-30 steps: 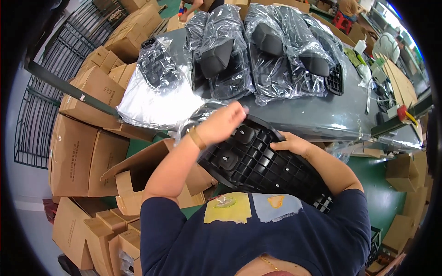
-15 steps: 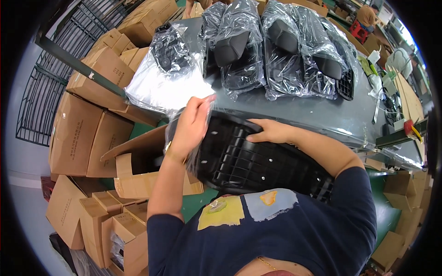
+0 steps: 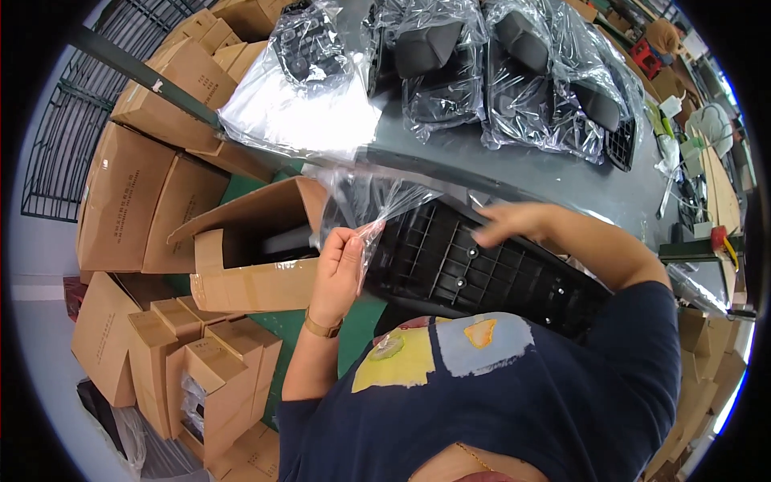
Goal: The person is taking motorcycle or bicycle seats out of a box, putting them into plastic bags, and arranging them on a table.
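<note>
A long black plastic chair part with a ribbed grid underside and bolt heads lies tilted between my torso and the table edge. Clear plastic bag film covers its left end. My left hand is closed, pinching the bag's film beside that end. Over the part's upper edge is my right hand, slightly blurred, its thumb and fingers apart. A scrap of film shows near its fingertips; I see nothing held in it.
On the grey table lie a stack of clear bags and several bagged black chair parts. An opened carton stands left of me, with more cartons behind it. Tools and cables lie at the table's right end.
My left hand has come down toward me, stretching the bag film out past the part's left end. My right hand has left its grip on the part's edge and shifted right.
</note>
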`<action>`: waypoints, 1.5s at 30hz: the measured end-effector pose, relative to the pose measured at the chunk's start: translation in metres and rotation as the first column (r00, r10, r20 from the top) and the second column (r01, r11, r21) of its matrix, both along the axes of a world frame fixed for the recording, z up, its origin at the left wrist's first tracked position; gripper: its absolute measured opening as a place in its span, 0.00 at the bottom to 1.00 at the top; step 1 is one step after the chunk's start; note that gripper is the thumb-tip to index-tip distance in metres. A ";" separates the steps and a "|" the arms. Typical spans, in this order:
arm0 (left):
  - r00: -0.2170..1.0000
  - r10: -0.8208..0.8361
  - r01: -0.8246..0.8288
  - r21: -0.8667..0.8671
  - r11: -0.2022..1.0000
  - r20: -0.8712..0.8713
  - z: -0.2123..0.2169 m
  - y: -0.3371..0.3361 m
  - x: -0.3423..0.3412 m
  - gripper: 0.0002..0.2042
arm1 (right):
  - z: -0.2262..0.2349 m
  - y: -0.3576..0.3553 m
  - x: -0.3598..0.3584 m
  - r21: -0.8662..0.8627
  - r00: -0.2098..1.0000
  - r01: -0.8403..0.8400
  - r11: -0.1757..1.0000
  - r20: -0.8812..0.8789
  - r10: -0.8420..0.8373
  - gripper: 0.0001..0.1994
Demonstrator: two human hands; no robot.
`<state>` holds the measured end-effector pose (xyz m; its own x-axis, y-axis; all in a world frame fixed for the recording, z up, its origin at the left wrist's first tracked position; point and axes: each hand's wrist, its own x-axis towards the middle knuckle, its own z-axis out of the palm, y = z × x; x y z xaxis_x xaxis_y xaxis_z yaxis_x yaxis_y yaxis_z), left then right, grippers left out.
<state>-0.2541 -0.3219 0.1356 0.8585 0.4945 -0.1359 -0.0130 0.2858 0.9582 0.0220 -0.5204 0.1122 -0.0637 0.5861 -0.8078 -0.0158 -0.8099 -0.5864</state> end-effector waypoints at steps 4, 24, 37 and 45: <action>0.987 0.116 -0.126 -0.084 0.988 -0.112 -0.013 0.003 0.011 0.08 | 0.050 -0.082 0.010 0.014 0.937 0.019 1.000 -0.350 -0.013 0.47; 0.983 0.074 -0.044 0.176 0.983 -0.166 -0.043 0.032 0.100 0.18 | 0.022 -0.031 -0.032 0.264 0.971 -0.197 0.944 0.185 0.151 0.42; 0.946 0.182 0.061 0.701 0.711 -0.267 -0.114 -0.024 0.100 0.11 | 0.004 -0.014 -0.030 0.151 0.969 -0.177 0.973 0.200 0.145 0.41; 0.935 -0.207 0.271 0.200 0.942 -0.289 -0.097 -0.081 0.057 0.09 | -0.058 -0.019 -0.043 0.053 0.902 0.431 0.901 -0.053 -0.428 0.36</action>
